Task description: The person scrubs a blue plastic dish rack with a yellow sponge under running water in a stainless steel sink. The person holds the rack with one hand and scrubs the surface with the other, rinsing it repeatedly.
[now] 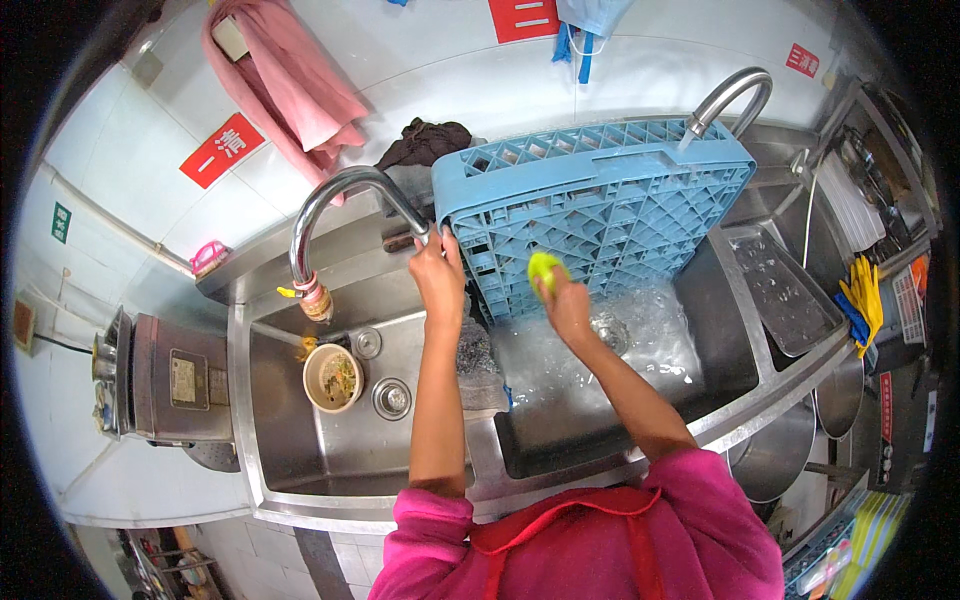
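Note:
A blue plastic dish rack (pixel 592 217) stands tilted on its side in the middle sink basin (pixel 555 427), its lattice bottom facing me. My left hand (pixel 439 277) grips the rack's left edge, right beside the lower end of a curved faucet pipe (pixel 352 174); the fingers partly hide the contact. In my right hand (pixel 566 304) is a yellow-green scrubbing pad (pixel 547 271), pressed against the lattice and slightly blurred. Water runs from the right faucet (pixel 739 82) onto the rack's top right corner. Bubbly water (pixel 630 337) covers part of the basin floor.
The left basin (pixel 292 457) holds a cream strainer basket (pixel 334 379) with food scraps. Grey cloths (pixel 480 367) drape over the divider. A metal tray (pixel 780 292) lies over the right basin, with yellow gloves (pixel 862 300) beside it. A pink towel (pixel 292 90) hangs on the wall.

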A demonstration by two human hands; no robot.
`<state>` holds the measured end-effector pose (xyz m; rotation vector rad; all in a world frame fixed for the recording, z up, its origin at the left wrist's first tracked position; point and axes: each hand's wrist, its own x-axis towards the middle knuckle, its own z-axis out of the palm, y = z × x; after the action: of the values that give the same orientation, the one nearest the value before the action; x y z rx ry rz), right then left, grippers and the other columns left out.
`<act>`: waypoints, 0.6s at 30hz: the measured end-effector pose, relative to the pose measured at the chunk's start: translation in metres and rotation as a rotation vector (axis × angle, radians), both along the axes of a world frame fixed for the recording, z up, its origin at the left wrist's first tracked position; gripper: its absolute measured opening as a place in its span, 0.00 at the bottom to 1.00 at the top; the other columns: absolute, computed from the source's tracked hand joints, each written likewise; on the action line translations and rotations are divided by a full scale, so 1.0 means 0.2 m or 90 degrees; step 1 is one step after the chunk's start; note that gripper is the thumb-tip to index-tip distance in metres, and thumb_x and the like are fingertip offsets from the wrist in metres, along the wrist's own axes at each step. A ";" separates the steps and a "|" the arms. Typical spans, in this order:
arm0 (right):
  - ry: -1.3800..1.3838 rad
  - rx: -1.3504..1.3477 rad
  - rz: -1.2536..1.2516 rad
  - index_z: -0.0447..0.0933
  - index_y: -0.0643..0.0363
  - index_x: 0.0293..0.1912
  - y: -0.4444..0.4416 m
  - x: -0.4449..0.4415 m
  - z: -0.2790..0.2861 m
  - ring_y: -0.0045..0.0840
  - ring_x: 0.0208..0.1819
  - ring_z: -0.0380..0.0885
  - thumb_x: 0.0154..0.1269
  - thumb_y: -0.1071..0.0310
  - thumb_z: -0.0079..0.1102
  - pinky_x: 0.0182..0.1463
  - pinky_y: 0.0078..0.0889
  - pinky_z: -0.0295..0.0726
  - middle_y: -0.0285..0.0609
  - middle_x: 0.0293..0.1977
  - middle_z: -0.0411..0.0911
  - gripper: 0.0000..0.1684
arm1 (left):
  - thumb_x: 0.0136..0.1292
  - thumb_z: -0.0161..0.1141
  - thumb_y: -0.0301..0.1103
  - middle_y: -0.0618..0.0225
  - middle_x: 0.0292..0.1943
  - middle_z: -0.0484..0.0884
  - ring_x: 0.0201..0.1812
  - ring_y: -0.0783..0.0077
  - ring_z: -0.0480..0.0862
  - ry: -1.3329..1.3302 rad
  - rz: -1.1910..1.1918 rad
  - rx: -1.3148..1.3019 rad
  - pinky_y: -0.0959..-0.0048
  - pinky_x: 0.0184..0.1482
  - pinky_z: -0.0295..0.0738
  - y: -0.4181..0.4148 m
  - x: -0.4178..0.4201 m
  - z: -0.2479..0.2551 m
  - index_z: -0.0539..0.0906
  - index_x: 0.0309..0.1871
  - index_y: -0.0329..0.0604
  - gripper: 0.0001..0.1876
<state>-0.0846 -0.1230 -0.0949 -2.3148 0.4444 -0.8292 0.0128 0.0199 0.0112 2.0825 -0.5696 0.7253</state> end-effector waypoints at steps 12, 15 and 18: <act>0.014 0.021 0.048 0.69 0.65 0.36 -0.02 -0.06 0.08 0.50 0.19 0.71 0.57 0.60 0.54 0.22 0.46 0.69 0.57 0.16 0.71 0.17 | 0.59 0.49 0.27 0.45 0.12 0.67 0.17 0.46 0.71 -0.042 0.002 0.005 0.60 0.28 0.69 0.00 0.00 -0.01 0.76 0.30 0.31 0.08; -0.010 0.034 0.003 0.69 0.67 0.34 -0.04 -0.05 0.30 0.49 0.20 0.72 0.56 0.60 0.55 0.23 0.45 0.70 0.58 0.16 0.71 0.18 | 0.59 0.49 0.27 0.46 0.11 0.67 0.17 0.46 0.70 0.023 -0.004 0.018 0.61 0.30 0.71 0.02 -0.01 0.01 0.77 0.31 0.31 0.08; 0.143 0.024 0.025 0.69 0.68 0.33 -0.10 0.00 0.29 0.49 0.21 0.73 0.56 0.60 0.54 0.25 0.44 0.72 0.57 0.17 0.72 0.18 | 0.59 0.49 0.28 0.47 0.11 0.67 0.16 0.47 0.70 0.037 0.008 -0.004 0.64 0.35 0.73 0.01 0.00 -0.03 0.78 0.35 0.31 0.09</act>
<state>-0.0843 -0.1422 -0.0360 -2.3835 0.5050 -0.5400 0.0133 0.0222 0.0055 2.0961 -0.5219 0.6696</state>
